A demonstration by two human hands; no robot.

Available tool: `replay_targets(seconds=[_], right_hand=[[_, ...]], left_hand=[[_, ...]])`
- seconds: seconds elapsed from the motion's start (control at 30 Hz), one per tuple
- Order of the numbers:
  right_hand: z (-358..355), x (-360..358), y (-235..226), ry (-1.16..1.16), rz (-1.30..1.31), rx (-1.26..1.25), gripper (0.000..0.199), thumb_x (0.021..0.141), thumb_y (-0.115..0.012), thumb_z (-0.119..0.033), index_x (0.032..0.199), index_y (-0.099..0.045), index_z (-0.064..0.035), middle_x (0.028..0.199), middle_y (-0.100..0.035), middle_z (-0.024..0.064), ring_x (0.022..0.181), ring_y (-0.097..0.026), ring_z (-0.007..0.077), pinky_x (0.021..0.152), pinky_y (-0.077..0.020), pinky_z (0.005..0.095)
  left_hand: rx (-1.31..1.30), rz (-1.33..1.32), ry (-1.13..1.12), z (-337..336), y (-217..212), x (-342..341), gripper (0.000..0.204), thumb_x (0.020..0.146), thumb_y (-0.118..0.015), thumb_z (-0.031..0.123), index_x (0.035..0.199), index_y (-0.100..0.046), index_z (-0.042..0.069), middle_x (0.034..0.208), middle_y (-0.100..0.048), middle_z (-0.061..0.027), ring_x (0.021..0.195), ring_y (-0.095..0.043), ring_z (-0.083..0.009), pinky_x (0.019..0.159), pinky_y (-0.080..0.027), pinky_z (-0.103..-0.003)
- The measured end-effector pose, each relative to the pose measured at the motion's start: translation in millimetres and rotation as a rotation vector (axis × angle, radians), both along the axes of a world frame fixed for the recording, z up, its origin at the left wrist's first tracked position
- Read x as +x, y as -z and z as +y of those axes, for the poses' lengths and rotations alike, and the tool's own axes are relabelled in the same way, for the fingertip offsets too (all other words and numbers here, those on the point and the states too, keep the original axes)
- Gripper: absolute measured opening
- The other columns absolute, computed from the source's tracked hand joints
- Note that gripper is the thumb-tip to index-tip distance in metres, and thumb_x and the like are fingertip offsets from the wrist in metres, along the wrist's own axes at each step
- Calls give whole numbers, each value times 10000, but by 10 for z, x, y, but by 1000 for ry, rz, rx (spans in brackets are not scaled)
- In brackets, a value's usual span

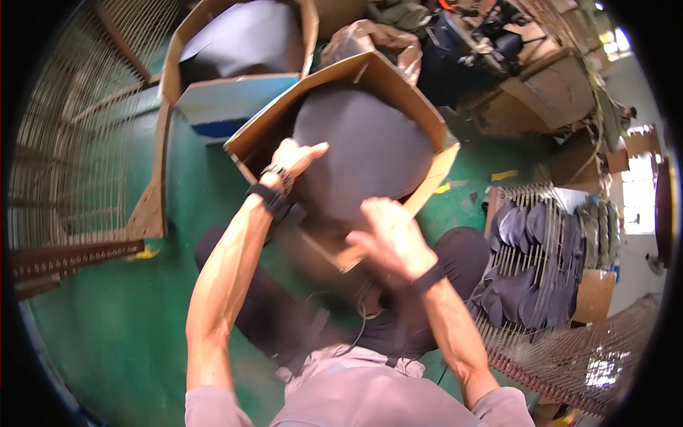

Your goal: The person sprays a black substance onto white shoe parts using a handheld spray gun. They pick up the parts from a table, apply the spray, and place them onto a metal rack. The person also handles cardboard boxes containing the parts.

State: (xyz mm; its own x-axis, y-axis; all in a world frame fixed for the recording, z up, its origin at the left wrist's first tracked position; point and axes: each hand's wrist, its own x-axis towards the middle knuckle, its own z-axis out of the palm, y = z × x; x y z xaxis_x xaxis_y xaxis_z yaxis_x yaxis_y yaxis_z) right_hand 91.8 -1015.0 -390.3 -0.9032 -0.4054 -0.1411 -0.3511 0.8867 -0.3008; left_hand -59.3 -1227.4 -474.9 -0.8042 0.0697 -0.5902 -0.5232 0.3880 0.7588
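Note:
A cardboard box (434,174) with raised flaps stands between my knees. Inside it lies a smooth dark grey sheet-like piece (359,146), rounded at the edges; whatever is under it is hidden. My left hand (293,156) is over the box's left side, thumb stretched out toward the grey piece, with its other fingers partly hidden. Over the near right corner of the box, my right hand (395,238) is spread with nothing in it, slightly blurred. Whether either hand touches the grey piece cannot be told.
A second box (238,99) with similar dark grey material stands at the far left. Behind the middle box is a crumpled brown bag (373,43). Wire racks (78,142) stand at left; another rack (530,260) at right holds several dark rounded pieces. The floor (107,334) is green.

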Motion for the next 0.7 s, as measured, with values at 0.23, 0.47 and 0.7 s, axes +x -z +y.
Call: replay_targets(seconds=[0.23, 0.47, 0.7], right_hand=[[-23, 359, 285, -150, 34, -108, 534, 811, -658, -592, 899, -715, -68, 899, -683, 67, 967, -623, 239, 1027, -377, 481], [-91, 427, 252, -102, 80, -197, 417, 757, -722, -521, 818, -705, -108, 879, -662, 36, 989, -592, 251, 1048, -322, 511], [-156, 541, 124, -161, 85, -223, 326, 776, -716, -395, 835, -687, -76, 863, -618, 79, 995, -546, 298, 1053, -295, 526]], left_hand=[[-95, 143, -73, 12, 321, -97, 850, 715, -789, 535, 1187, -566, -136, 1077, -671, -228, 962, -670, -290, 775, -549, -385], [-157, 60, 94, 312, -117, -28, 790, 637, -802, 577, 1020, -669, -101, 1000, -689, -271, 946, -699, -344, 831, -562, -398], [-154, -36, -52, 414, -133, 117, 1153, 581, -907, 441, 1371, -287, -125, 1211, -590, -291, 1151, -596, -389, 978, -499, -420]])
